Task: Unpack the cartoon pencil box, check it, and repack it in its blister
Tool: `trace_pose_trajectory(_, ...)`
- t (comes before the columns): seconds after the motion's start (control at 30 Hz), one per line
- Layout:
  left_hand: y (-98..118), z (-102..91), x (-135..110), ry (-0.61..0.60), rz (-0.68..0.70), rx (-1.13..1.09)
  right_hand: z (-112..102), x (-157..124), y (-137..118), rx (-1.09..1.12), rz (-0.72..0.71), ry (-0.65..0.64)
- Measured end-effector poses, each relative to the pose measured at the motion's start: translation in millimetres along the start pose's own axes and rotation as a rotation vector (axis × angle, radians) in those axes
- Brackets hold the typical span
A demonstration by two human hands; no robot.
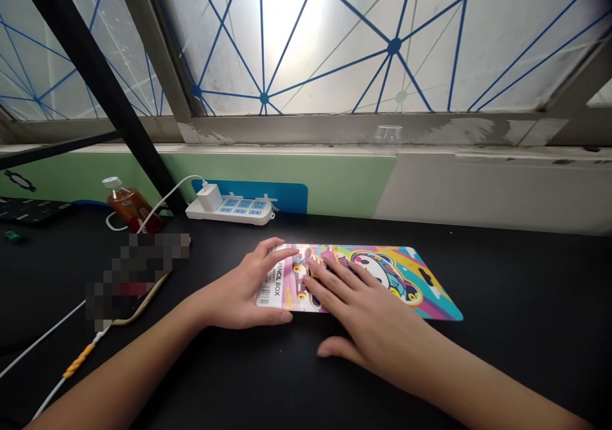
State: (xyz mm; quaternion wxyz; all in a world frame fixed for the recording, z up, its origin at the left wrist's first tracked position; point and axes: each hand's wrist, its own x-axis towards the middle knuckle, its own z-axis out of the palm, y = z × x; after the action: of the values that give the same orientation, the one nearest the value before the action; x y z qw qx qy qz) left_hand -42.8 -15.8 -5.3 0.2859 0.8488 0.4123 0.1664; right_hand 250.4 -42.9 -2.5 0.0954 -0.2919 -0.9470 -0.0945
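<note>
A brightly printed pencil box point(377, 270) lies on the black table, with a cartoon figure on its top and a white label with a barcode at its left end. My left hand point(248, 283) holds that left end, its thumb along the near edge and its fingers reaching over the top and far side. Flat across the middle of the box rests my right hand point(363, 312), fingers stretched out and thumb off the near edge. It covers part of the printed picture.
A white power strip point(234, 210) with a plugged-in charger stands by the wall. To the left are a tilted drink bottle point(131, 207), a blurred-out phone-like device point(138, 283) with white cables, and a dark keyboard point(33, 210). A black slanted post point(100, 85) rises behind.
</note>
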Motion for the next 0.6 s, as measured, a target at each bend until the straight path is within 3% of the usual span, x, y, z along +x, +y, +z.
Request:
trace_pose_trajectory(0.13,1,-3.1,0,0.019,0.017,-0.044,2,13,-7,0.053,-0.004,-0.015)
trace_pose_trajectory(0.27,1,-5.2,0,-0.004,-0.005,-0.046,-1,-22,13,0.061,0.049,0.038)
trace_pose_trajectory(0.43,4,-7.2,-2,-0.063,-0.070,-0.028,-12,-72,52,-0.036,0.145,0.209)
trace_pose_trajectory(0.6,8,-4.0,-7,-0.064,-0.060,0.167,-14,-69,58,-0.100,0.164,0.208)
